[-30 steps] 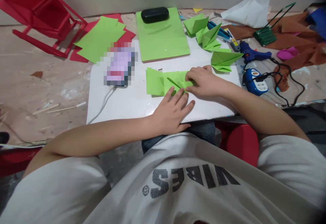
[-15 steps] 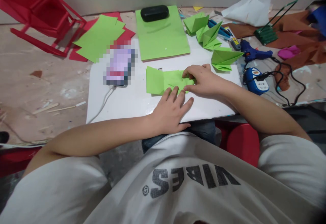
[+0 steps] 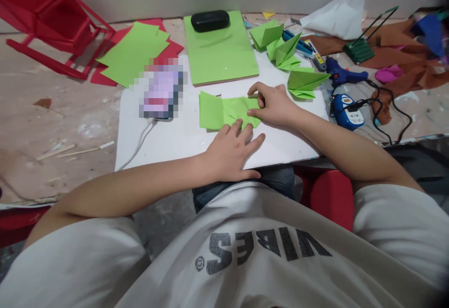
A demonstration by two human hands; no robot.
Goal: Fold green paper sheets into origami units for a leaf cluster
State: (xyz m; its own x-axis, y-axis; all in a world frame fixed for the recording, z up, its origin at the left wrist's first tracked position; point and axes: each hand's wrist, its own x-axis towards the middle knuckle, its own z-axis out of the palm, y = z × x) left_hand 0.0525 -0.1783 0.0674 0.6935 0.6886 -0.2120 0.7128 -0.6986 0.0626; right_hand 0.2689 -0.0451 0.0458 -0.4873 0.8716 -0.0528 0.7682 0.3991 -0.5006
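Note:
A sheet of light green paper (image 3: pixel 210 111) with folds in it lies on the white board (image 3: pixel 168 146) in front of me. Its left panel stands slightly raised along a crease. My left hand (image 3: pixel 233 151) is open, fingers spread, with the fingertips resting on the paper's lower edge. At the paper's right end, my right hand (image 3: pixel 275 104) has its fingers curled and its thumb on the paper, gripping that folded end. The right hand covers part of the folds there. Beyond it sits a folded green paper piece (image 3: pixel 305 83) with pointed flaps.
A phone (image 3: pixel 161 93) with a cable lies left. Behind are a green paper stack (image 3: pixel 220 60) bearing a black case (image 3: pixel 210 20), and more folded pieces (image 3: pixel 284 53). A glue gun (image 3: pixel 345 74), cutter (image 3: pixel 315 55) and blue power socket (image 3: pixel 347 111) lie right; a red model chair (image 3: pixel 56 23) stands far left.
The right thumb and index finger have shifted slightly left over the paper's right end. My left hand stays nearly in place. The whole view has moved a little.

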